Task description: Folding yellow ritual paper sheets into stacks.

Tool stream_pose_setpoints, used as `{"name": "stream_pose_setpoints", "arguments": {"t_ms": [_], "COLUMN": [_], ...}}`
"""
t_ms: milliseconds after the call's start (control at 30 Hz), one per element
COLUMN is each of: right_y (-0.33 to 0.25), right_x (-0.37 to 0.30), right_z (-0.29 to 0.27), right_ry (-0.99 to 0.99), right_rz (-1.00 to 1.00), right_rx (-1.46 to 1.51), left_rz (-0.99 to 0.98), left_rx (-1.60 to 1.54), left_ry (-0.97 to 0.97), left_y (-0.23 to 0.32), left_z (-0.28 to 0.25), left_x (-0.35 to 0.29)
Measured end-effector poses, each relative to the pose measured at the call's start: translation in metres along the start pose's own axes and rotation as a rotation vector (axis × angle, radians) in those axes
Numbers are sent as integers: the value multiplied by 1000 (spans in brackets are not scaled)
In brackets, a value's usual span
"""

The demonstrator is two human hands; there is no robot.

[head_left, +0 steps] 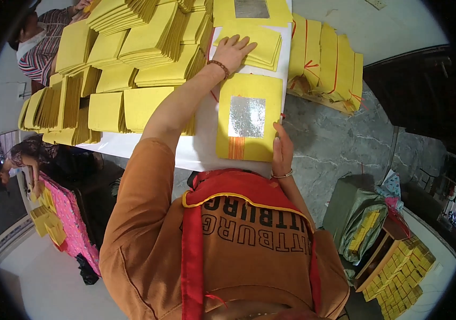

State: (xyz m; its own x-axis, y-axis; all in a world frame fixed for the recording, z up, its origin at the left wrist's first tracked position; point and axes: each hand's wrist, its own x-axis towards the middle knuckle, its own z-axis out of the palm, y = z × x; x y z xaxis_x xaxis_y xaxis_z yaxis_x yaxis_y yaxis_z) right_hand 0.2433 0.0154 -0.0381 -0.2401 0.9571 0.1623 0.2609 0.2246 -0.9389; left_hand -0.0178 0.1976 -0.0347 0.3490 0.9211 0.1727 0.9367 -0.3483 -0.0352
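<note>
A stack of yellow paper sheets (225, 112) lies before me on the white-topped table (185, 154). Its top sheet carries a silver foil square (247, 117) with an orange printed strip below. My right hand (282, 146) rests along the stack's right edge, fingers stretched out and thumb side toward the paper; whether it presses on the edge I cannot tell. Farther off, my left hand (232, 53) lies flat with fingers spread on a small pile of folded yellow paper (264, 49). Nothing is gripped in it.
Folded yellow paper bundles (150, 40) are heaped across the table's left side. Another silver-squared sheet (273, 12) lies at the far end. Red-tied yellow bundles (326, 64) stand right of the table. Two people (44, 45) work at the left, one by a pink-covered table (65, 205).
</note>
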Motion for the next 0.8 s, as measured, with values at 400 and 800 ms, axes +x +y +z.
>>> {"name": "stream_pose_setpoints", "arguments": {"t_ms": [400, 800], "right_y": [-6, 14], "right_x": [2, 4], "right_z": [3, 15], "right_ry": [-73, 23], "right_rz": [-214, -253], "right_rx": [-545, -250], "left_rz": [-48, 6], "left_rx": [-21, -620], "left_ry": [-364, 101], "left_y": [5, 84], "left_z": [-14, -71], "left_x": [6, -128]}}
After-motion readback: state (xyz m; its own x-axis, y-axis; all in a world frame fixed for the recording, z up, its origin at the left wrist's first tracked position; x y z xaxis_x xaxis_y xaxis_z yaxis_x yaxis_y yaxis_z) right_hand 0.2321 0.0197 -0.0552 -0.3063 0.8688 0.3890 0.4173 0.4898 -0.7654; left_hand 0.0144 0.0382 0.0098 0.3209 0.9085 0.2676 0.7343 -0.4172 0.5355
